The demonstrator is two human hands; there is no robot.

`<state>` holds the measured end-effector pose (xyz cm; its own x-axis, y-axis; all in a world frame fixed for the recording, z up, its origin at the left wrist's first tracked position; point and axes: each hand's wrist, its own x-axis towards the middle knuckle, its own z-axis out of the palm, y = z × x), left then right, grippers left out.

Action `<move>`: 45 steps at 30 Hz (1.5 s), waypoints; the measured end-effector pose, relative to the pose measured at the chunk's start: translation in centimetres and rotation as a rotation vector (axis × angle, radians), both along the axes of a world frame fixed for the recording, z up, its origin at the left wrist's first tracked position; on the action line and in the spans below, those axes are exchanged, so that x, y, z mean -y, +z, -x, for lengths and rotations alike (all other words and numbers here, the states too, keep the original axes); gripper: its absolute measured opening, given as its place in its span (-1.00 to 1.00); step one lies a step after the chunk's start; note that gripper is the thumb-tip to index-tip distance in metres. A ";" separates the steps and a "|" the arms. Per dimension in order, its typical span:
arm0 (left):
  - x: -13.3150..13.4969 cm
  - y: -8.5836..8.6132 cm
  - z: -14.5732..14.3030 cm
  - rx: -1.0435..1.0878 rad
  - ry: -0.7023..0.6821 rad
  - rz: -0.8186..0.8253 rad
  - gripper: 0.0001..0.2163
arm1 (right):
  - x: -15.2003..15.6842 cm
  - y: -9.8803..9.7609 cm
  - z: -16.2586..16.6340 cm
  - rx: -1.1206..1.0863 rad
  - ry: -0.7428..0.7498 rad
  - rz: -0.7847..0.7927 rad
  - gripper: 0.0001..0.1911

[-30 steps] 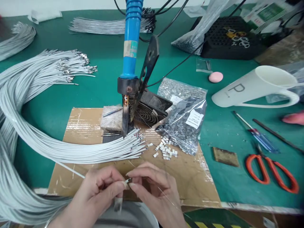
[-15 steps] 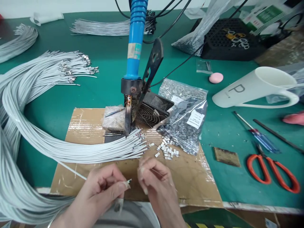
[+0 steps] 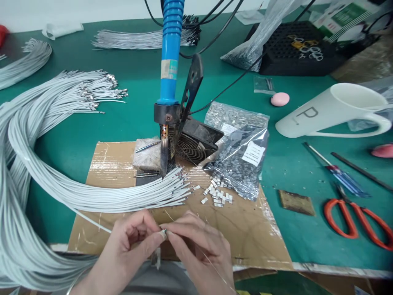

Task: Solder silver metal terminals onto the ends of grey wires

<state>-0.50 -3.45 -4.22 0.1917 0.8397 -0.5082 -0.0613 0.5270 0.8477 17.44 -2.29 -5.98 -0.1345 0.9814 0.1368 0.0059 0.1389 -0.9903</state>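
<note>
My left hand [image 3: 129, 246] pinches the end of a thin white wire [image 3: 92, 221] that runs off to the left. My right hand [image 3: 199, 246] meets it fingertip to fingertip at the wire's tip, pinched on a tiny piece too small to name. Both hands work over a sheet of brown cardboard [image 3: 251, 229] at the table's near edge. Just beyond them lies a fanned bundle of white wires [image 3: 123, 196] and a small heap of metal terminals [image 3: 216, 194]. A blue-handled soldering iron [image 3: 168, 69] stands tip-down in its holder above the wire ends.
Bags of terminals [image 3: 242, 159] lie right of the iron, with a small black fan [image 3: 193, 143] behind it. On the green mat are a white mug on its side [image 3: 331, 110], a screwdriver [image 3: 337, 172], orange scissors [image 3: 356, 221], a black tray [image 3: 294, 53] and more wire bundles [image 3: 76, 88].
My right hand drew away from the wire tip toward the terminals, then came back and now pinches at the tip again. The left hand kept hold of the wire.
</note>
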 end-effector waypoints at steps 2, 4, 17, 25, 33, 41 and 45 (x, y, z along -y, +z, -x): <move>0.1 -0.1 -0.1 -0.027 0.013 0.000 -0.61 | 0.0 0.0 -0.1 0.015 0.033 0.022 -0.63; 0.2 -0.2 -0.2 -0.038 0.026 0.006 -0.62 | 0.1 -0.1 -0.2 0.011 0.050 0.040 -0.63; 0.0 1.1 -0.8 -0.063 0.086 0.043 -0.66 | 0.7 -2.3 0.5 -0.167 0.019 0.218 -0.82; 0.0 1.6 -0.8 -0.158 -0.010 0.044 -0.66 | -0.3 -1.2 -0.6 -0.018 0.115 0.258 -0.80; -0.3 2.1 -1.3 -0.249 0.035 0.010 -0.73 | -0.8 0.3 -1.7 0.025 0.189 0.212 -0.82; 0.4 0.0 -1.2 -0.307 -0.038 -0.220 -0.71 | -0.3 -0.5 0.3 0.044 -0.106 0.118 -0.77; 0.3 -0.3 -1.3 -0.230 -0.006 -0.171 -0.70 | 0.2 -0.5 1.8 0.146 -0.253 -0.065 -0.77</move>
